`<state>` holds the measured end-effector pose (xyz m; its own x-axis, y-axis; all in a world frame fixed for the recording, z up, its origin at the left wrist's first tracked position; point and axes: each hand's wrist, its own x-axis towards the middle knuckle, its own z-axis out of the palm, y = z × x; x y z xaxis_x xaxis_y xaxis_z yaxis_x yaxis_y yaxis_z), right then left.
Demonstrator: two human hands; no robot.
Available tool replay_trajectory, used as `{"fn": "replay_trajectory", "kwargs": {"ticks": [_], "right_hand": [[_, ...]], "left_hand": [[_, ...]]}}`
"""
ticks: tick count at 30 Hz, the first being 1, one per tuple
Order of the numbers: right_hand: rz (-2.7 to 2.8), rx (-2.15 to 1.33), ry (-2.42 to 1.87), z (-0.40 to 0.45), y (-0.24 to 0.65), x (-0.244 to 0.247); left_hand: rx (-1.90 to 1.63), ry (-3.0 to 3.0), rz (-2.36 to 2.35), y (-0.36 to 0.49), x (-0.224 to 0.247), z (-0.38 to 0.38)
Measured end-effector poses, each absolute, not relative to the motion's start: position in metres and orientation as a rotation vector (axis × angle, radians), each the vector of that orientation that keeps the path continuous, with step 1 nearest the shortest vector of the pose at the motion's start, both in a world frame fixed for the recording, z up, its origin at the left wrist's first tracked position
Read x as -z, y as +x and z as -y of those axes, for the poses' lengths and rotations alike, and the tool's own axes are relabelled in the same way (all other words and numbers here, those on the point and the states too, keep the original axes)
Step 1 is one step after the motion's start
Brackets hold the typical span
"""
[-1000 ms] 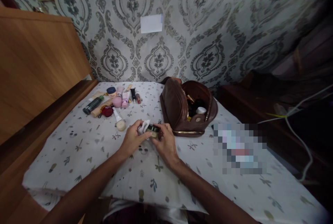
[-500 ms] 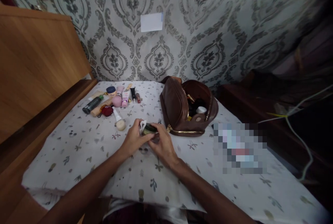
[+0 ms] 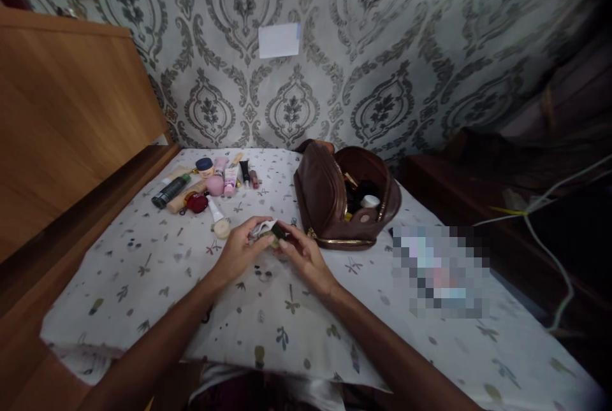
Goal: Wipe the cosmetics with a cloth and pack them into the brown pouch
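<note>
Both hands meet over the table in front of the brown bag. My left hand point(image 3: 240, 252) is closed round a small greenish jar point(image 3: 273, 240) with a dark end, and a crumpled white cloth or tissue point(image 3: 262, 228) is bunched against the jar's upper left. On the other side, the fingers of my right hand point(image 3: 306, 261) are bent against the jar's dark end. The fingers partly cover the jar, so its label cannot be read. Just left of my left hand lies a round cream-coloured piece point(image 3: 222, 228) beside a white tube point(image 3: 215, 209).
Several cosmetics stand and lie at back left, among them a dark bottle point(image 3: 171, 191), a blue-lidded jar point(image 3: 204, 167) and a pink tube point(image 3: 230, 181). The brown bag point(image 3: 318, 188) gapes with items inside. A blurred-out object point(image 3: 437, 271) lies right. A wooden cabinet point(image 3: 71, 92) borders the left.
The jar has turned and tilted between my hands. The white cloth now spreads across its top left, and my right hand has shifted slightly right, its fingers looser.
</note>
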<state>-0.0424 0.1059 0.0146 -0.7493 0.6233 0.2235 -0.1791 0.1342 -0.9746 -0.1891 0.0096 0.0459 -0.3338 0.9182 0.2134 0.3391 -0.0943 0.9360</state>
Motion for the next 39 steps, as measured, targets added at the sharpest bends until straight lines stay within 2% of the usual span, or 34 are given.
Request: {"fn": "replay_trajectory", "kwargs": {"ticks": [9, 15, 23, 27, 30, 34, 39], "right_hand": [[1.734, -1.698, -0.42, -0.104, -0.047, -0.017], [1.505, -1.856, -0.549, -0.105, -0.049, -0.015], [0.822, -2.339, -0.525, -0.102, -0.052, -0.021], [0.78, -2.554, -0.506, -0.103, -0.052, -0.02], [0.785, -2.579, -0.508, -0.105, -0.051, -0.019], [0.882, -2.504, -0.479, -0.104, -0.05, -0.019], [1.19, -2.251, -0.412, -0.097, -0.053, -0.019]], "left_hand": [[-1.471, 1.869, -1.755, -0.185, -0.043, -0.01], [-1.556, 2.208, -1.671, -0.181, -0.034, -0.011], [-1.538, 2.5, -1.593, -0.172, -0.039, -0.009], [-1.606, 2.377, -1.652, -0.174, -0.039, -0.008], [-1.606, 2.252, -1.66, -0.174, -0.041, -0.006], [-1.609, 2.003, -1.722, -0.174, -0.047, -0.004], [-1.682, 1.4, -1.737, -0.181, -0.049, -0.008]]}}
